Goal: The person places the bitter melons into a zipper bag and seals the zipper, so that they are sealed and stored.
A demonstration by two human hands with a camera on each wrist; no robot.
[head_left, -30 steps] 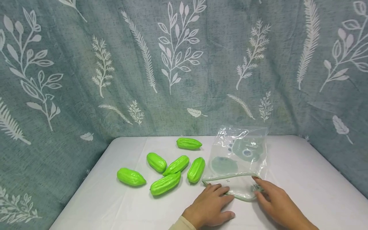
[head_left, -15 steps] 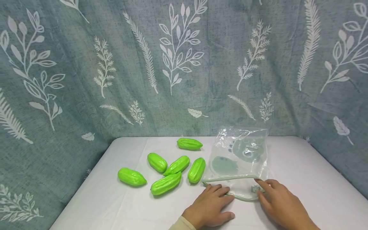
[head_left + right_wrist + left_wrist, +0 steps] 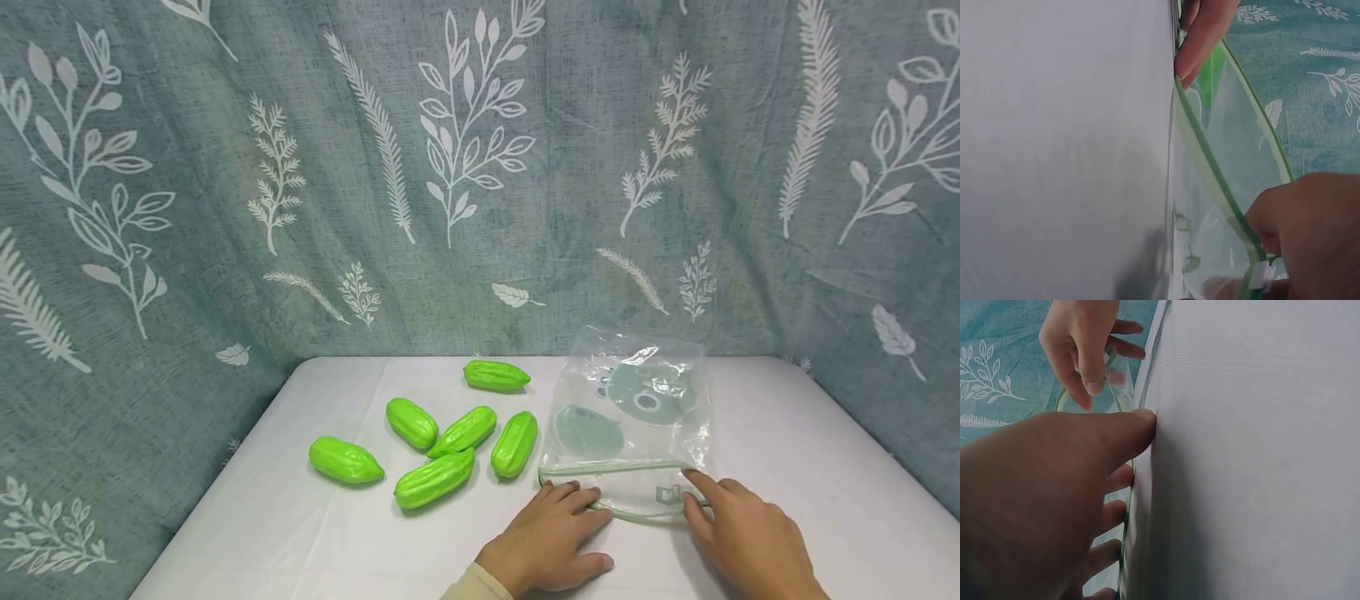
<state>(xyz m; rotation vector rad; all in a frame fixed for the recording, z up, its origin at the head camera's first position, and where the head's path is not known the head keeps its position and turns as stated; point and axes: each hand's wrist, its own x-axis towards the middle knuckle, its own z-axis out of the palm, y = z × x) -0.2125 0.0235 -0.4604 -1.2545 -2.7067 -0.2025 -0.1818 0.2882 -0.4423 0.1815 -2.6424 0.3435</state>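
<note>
A clear zip bag [image 3: 587, 429] with blue-green animal prints lies at the right of the table, its mouth toward me. The left hand [image 3: 551, 533] rests palm down at the bag's near left edge, fingertips pressing the near rim [image 3: 1200, 144] and the table. At the mouth's right end, the right hand [image 3: 746, 525] holds the bag's edge between thumb and index finger; the far rim is raised from the near one. Beside that hand, a white slider [image 3: 1262, 275] shows in the right wrist view. Part of the right fingers' contact is hidden.
Several shiny green ribbed, gourd-like fruits lie left of the bag; the closest is an upright-lying fruit [image 3: 514, 445], the farthest left a lone fruit [image 3: 345, 461]. A leaf-patterned curtain [image 3: 480, 208] hangs behind the white table [image 3: 247, 533].
The right hand has moved a little to the right, drawing the bag with it. The bag's mouth looks narrower and straighter. The left hand has stayed in place.
</note>
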